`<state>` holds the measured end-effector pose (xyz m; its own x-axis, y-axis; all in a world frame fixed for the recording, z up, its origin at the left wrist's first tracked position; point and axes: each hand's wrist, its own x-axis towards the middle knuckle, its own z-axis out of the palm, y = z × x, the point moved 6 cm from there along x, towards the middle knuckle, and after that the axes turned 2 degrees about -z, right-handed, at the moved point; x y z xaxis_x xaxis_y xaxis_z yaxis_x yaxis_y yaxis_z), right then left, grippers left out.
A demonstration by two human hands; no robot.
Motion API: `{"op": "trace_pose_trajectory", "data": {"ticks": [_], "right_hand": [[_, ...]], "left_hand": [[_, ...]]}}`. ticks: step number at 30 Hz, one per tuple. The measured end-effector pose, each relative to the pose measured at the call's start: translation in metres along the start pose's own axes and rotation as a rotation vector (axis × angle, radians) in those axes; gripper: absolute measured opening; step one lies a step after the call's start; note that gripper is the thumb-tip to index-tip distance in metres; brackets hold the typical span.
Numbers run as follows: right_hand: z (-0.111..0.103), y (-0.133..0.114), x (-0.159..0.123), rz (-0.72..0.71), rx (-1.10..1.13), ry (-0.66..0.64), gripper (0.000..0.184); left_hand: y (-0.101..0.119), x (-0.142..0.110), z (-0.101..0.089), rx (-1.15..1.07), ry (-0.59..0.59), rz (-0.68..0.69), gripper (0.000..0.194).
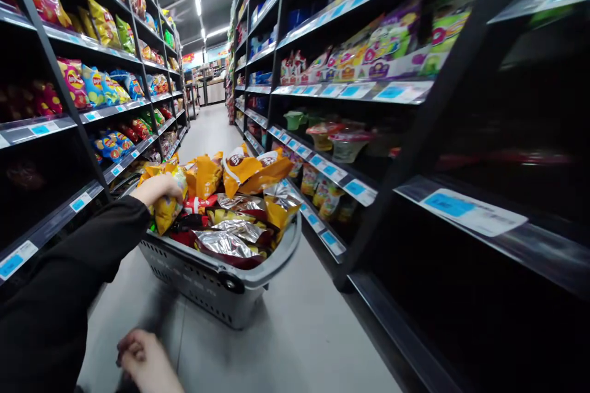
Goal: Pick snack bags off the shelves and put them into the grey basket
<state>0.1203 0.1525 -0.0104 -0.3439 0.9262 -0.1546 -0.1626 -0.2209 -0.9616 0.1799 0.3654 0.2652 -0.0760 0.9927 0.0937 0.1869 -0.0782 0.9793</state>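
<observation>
My left hand (161,187), in a black sleeve, reaches over the near left side of a grey plastic shopping basket (198,279) on the floor. Its fingers are closed on a yellow snack bag (166,214) at the basket's left end. Packed beside it are orange snack bags (205,175) standing up along the far side and silver-and-dark-red snack bags (228,244) lying in front. Lower down, away from the basket, is my right hand (144,353), its fingers curled in with nothing visible in them.
Black shelves line both sides of the aisle. On the left stand bags of chips (94,86); on the right are bagged sweets (387,43) and plastic cups with lids (348,144). A price-label edge (474,212) juts out close on the right. Grey floor (313,331) runs between the shelves.
</observation>
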Motion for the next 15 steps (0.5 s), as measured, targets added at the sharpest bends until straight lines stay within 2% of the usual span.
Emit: {"op": "trace_pose_trajectory", "data": {"ticks": [4,6,8,12,15], "right_hand": [[0.005,-0.007,-0.006,0.01,-0.283,-0.021,0.019],[0.003,-0.015,-0.013,0.01,-0.371,-0.011,0.019],[0.003,-0.021,-0.018,0.019,-0.381,-0.035,0.02],[0.005,-0.026,-0.022,-0.005,-0.371,-0.082,0.021],[0.004,-0.026,-0.022,-0.022,-0.389,-0.07,0.022]], "left_hand": [[-0.028,0.008,0.006,0.31,0.115,-0.108,0.025],[-0.032,0.008,0.004,0.436,0.135,-0.134,0.021],[-0.032,0.006,0.003,0.552,0.139,-0.141,0.025],[-0.032,-0.004,0.01,0.78,0.111,-0.082,0.052],[-0.025,-0.014,0.021,0.943,0.07,0.058,0.077]]}}
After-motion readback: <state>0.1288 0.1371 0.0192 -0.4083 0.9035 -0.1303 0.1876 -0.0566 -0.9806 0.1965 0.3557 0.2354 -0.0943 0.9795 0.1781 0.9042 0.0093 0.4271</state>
